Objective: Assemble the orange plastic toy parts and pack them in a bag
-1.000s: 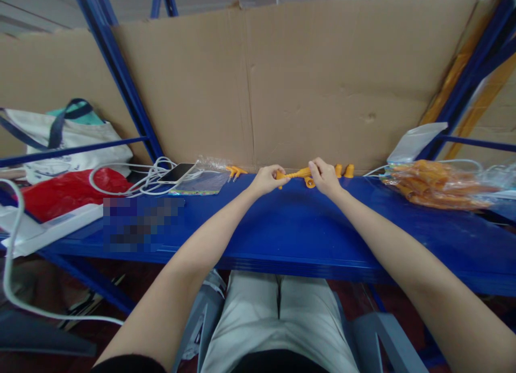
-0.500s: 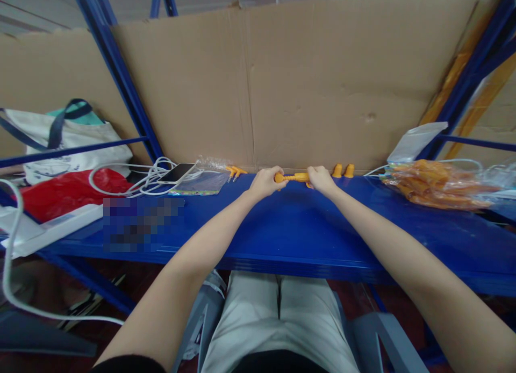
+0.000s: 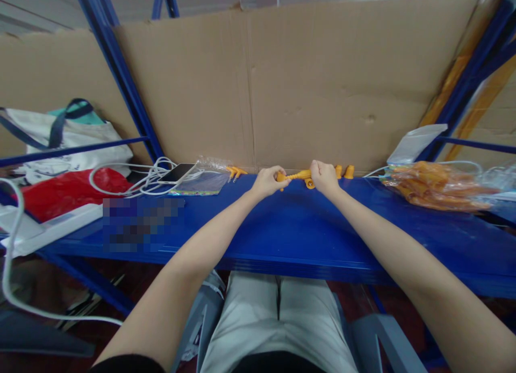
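Both hands meet at the back of the blue tabletop, on a long yellow plastic piece (image 3: 299, 175) with a narrow ridged neck. My left hand (image 3: 266, 181) pinches its left end between thumb and fingers. Closed around the other end is my right hand (image 3: 324, 177), which hides that end. A small round yellow part (image 3: 309, 184) shows just beneath the right fingers; whether it is attached cannot be made out. Two short yellow caps (image 3: 349, 172) stand just right of my right hand. Left of my left hand lie several small yellow pieces (image 3: 235, 173) with thin metallic-looking tips.
A phone (image 3: 177, 173), tangled white cables (image 3: 150, 180) and a clear plastic bag (image 3: 203, 184) lie to the left. Beyond them are a red bag (image 3: 76, 190) and a tote bag (image 3: 80, 144). A bag of orange parts (image 3: 439, 185) lies right. Cardboard (image 3: 322, 83) walls the back.
My right hand has shifted slightly right and turned upward, tilting the yellow piece so its right end is higher. The small round part below it shows more. My left hand keeps its hold.
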A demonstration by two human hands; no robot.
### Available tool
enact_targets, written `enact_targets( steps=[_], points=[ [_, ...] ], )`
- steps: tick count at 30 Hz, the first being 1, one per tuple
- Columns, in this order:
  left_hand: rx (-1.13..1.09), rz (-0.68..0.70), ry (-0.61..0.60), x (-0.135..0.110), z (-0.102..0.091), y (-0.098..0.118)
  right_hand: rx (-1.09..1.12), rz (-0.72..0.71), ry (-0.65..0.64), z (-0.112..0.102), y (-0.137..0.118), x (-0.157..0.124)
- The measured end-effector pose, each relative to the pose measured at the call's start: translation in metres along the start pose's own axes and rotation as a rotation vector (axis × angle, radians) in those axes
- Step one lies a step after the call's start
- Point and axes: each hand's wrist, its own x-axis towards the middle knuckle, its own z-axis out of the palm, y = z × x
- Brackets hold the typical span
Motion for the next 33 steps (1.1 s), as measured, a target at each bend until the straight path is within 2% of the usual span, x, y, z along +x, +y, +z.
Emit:
enact_targets(
  steps=[5,8,13,16,18,20,23,26,28,30,33],
  points=[
    [0.044,0.070,0.035,0.001,0.000,-0.005,0.076,0.061,0.000,0.000,-0.005,0.000],
    [0.055,0.062,0.023,0.002,-0.001,-0.010,0.193,0.079,-0.052,0.001,-0.004,0.000],
    [0.092,0.042,0.003,0.005,-0.006,-0.025,0.636,0.229,-0.365,0.001,-0.001,0.001],
    [0.136,0.043,-0.002,0.006,-0.008,-0.034,0.840,0.336,-0.475,0.002,-0.001,0.001],
    [0.163,0.044,0.002,0.006,-0.009,-0.039,0.907,0.342,-0.472,0.005,0.000,0.002],
    [0.186,0.023,0.000,0.006,-0.010,-0.044,0.912,0.307,-0.410,0.011,0.004,0.002],
    [0.276,-0.050,-0.035,0.005,-0.016,-0.053,0.760,0.203,-0.240,0.020,0.015,0.002],
    [0.482,-0.207,-0.108,0.002,-0.024,-0.063,0.367,-0.007,-0.110,0.024,0.026,0.000],
    [0.609,-0.377,-0.176,-0.001,-0.030,-0.069,0.034,-0.157,-0.126,0.022,0.030,-0.004],
    [0.672,-0.541,-0.237,-0.003,-0.035,-0.074,-0.253,-0.259,-0.203,0.019,0.028,-0.008],
    [0.685,-0.670,-0.303,-0.005,-0.038,-0.081,-0.482,-0.355,-0.294,0.017,0.021,-0.013]
  ],
)
